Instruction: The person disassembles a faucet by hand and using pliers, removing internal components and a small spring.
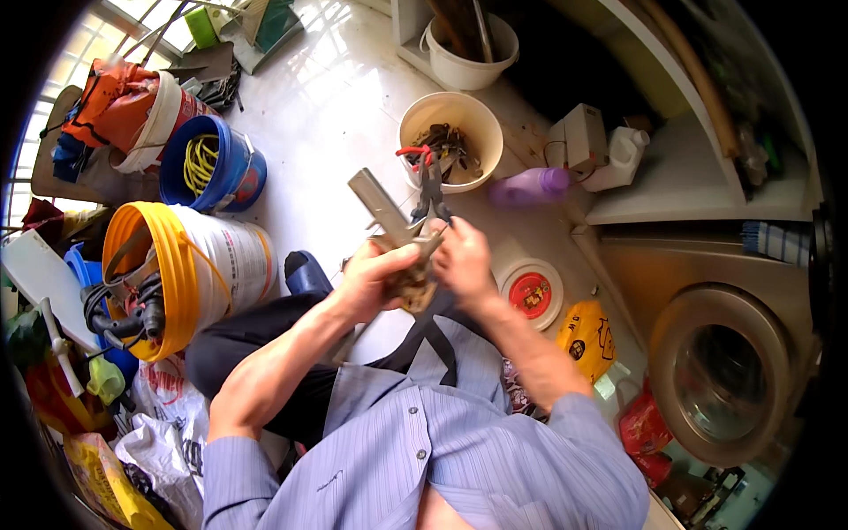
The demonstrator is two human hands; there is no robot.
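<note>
My left hand (375, 276) is closed around a grey metal tool (378, 201) with a long flat bar pointing up and a worn, brownish lower part; its exact kind is unclear. Close beside it, my right hand (462, 258) has its fingers bent around the dark end of pliers (430, 187). Their red handles stick up in front of a white bucket (484, 132). Inside that bucket lies a jumble of hand tools (455, 150). Both hands are together above my lap, and the fingers partly hide where the two tools meet.
To the left stand a yellow-rimmed bucket (181, 221) with a power tool, a blue bucket (243, 168) holding yellow cord, and an orange bag (110, 102). At right are a purple bottle (530, 187), a round lid (553, 284), a yellow bag (586, 340) and a front-loading washing machine (636, 265).
</note>
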